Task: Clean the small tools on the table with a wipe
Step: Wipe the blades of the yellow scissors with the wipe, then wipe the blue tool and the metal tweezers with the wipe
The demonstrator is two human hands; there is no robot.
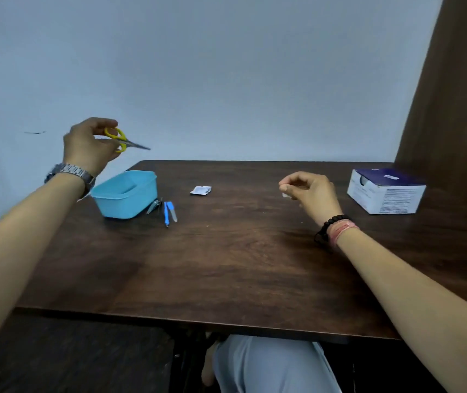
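Above the far left corner of the dark brown wooden table (226, 265), the left hand (89, 146) was raised in the air, its fingers closed around the yellow-handled small scissors (123, 140), whose grey blades pointed right with their tips together. A silver metal wristwatch (70, 173) sat on that wrist. Below it, a light blue rectangular plastic tub (126, 194) stood on the table near the left edge. Just beside the tub's right wall lay a silver nail clipper (153, 207), and next to that a blue-handled thin tool (166, 214) and a blue-tipped nail file (173, 212), the two lying side by side. Farther right, apart from the tools, a small torn white sachet wrapper (201, 190) lay flat on the wood.

The right hand (311, 194) hovered over the right half of the table, fingers curled and pinched on a small white wipe (284, 191), of which only a scrap showed. A black bead bracelet (327, 228) and a pink thread band (343, 229) circled that wrist. A white and dark blue cardboard box (387, 191) stood near the table's far right corner.
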